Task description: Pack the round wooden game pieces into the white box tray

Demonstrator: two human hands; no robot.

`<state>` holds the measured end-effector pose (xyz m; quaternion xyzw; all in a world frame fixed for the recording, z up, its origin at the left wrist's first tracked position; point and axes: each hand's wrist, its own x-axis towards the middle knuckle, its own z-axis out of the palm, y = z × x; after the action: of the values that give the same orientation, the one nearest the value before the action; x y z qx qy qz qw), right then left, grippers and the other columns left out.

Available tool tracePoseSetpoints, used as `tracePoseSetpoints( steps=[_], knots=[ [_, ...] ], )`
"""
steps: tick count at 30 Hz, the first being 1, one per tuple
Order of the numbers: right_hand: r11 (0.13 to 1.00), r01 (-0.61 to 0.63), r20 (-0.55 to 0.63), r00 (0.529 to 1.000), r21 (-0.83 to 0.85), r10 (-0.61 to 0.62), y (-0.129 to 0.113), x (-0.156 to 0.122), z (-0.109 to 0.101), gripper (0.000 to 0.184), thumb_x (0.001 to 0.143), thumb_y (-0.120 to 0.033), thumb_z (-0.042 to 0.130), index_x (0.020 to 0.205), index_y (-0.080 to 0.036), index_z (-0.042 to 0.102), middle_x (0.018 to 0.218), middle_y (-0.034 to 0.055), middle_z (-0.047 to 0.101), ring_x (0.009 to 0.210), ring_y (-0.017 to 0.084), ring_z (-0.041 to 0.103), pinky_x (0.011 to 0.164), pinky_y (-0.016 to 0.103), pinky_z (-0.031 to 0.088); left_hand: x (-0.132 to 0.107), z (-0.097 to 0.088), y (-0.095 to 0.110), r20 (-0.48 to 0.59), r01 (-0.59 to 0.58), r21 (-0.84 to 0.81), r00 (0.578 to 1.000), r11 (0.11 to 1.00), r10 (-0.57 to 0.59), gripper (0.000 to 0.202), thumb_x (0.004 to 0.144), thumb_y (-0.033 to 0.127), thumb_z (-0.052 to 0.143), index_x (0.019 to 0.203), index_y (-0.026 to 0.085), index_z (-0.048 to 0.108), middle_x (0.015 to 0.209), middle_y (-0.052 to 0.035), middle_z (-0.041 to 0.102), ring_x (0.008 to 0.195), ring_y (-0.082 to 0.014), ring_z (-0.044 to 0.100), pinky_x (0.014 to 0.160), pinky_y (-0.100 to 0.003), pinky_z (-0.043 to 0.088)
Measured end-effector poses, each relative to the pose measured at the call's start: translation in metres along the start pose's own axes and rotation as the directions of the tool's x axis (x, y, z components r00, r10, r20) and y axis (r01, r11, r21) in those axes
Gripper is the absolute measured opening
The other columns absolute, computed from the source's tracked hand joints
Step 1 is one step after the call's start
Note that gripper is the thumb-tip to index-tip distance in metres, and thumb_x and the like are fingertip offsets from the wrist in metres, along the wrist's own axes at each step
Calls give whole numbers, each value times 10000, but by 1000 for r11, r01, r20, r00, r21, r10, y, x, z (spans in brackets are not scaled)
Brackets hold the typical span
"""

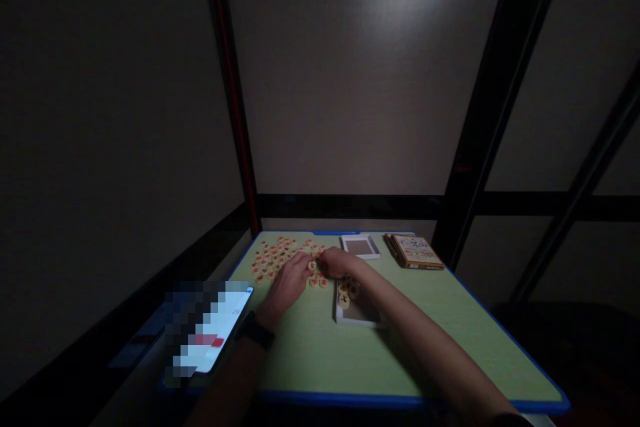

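My left hand pinches a xiangqi piece, whose dark character faces me. Close beside it on the right, my right hand has its fingers curled down over the scattered pieces; what they hold, if anything, is hidden. Many round wooden pieces with red or dark characters spread over the table left of my hands. Under my right forearm is a shallow white-rimmed box tray, partly covered by the arm. Several larger pieces with dark characters lie in its left part.
A second white-rimmed tray stands toward the far edge. Right of it lies a printed box with a dark folded item at its left side. A lit phone or tablet is at the left edge of the green, blue-edged table.
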<state>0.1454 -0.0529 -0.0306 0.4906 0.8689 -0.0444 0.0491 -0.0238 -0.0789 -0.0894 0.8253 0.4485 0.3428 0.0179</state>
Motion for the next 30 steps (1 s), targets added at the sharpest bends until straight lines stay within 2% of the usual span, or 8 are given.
tracePoseSetpoints(
  steps=[5, 11, 15, 17, 20, 24, 27, 30],
  knots=[
    [996, 3, -45, 999, 84, 1, 3, 3, 9, 253, 745, -83, 627, 950, -140, 764, 1011, 156, 748, 955, 259, 685, 764, 255, 465, 0, -1, 3, -35, -8, 16, 999, 1000, 9, 258, 862, 107, 553, 1075, 204, 663, 1057, -61, 675, 992, -195, 648, 913, -319, 522],
    [933, 73, -214, 977, 353, 5, 22, -5, 19, 161, 739, -82, 632, 865, -139, 715, 927, 116, 734, 921, 224, 654, 800, 275, 460, 0, 1, 6, -62, 24, 46, 998, 999, -21, 248, 912, 152, 508, 1117, 175, 644, 1070, -85, 680, 972, -204, 656, 915, -347, 530],
    [788, 155, -282, 959, 596, 25, 35, -10, 30, 236, 810, -166, 607, 1036, -143, 671, 793, 49, 713, 728, 160, 647, 672, 268, 494, -1, 1, 7, -52, 0, 29, 999, 1000, 1, 288, 914, 136, 491, 1153, 195, 640, 1087, -76, 689, 988, -190, 662, 910, -323, 537],
    [685, 203, -288, 958, 699, 9, 40, -10, 35, 258, 819, -261, 637, 1037, -129, 676, 719, 30, 689, 649, 147, 640, 612, 264, 505, -1, 1, 8, -54, -11, 8, 998, 1000, 12, 309, 909, 119, 484, 1162, 202, 640, 1100, -73, 688, 1019, -183, 657, 931, -312, 531],
    [532, 251, -290, 957, 809, -11, 46, -9, 40, 365, 707, -373, 758, 955, -110, 705, 681, 23, 667, 615, 144, 633, 611, 285, 530, -1, 0, 10, -43, 8, -7, 999, 1000, -8, 328, 900, 103, 482, 1171, 196, 641, 1127, -77, 685, 1051, -186, 652, 964, -317, 524],
    [367, 261, -278, 960, 893, -4, 51, -6, 42, 508, 525, -395, 855, 919, -104, 716, 680, 5, 662, 611, 134, 616, 660, 319, 550, -1, -1, 9, -43, 4, -22, 999, 1000, -5, 345, 889, 98, 494, 1179, 206, 647, 1139, -68, 688, 1063, -188, 652, 979, -322, 524],
    [283, 250, -263, 965, 926, 9, 48, -5, 44, 533, 453, -372, 880, 883, -102, 718, 673, 0, 663, 633, 137, 623, 714, 338, 555, -1, -1, 10, -38, 11, -10, 999, 1000, -12, 341, 883, 91, 505, 1168, 202, 656, 1132, -70, 695, 1053, -192, 657, 966, -321, 530],
    [233, 237, -249, 968, 943, 24, 44, -7, 41, 481, 452, -339, 867, 843, -106, 710, 682, 8, 673, 659, 151, 643, 750, 353, 558, -1, -1, 12, -31, 39, 23, 999, 999, -38, 330, 883, 90, 505, 1153, 197, 664, 1140, -75, 697, 1053, -199, 659, 965, -329, 531]
  ],
)
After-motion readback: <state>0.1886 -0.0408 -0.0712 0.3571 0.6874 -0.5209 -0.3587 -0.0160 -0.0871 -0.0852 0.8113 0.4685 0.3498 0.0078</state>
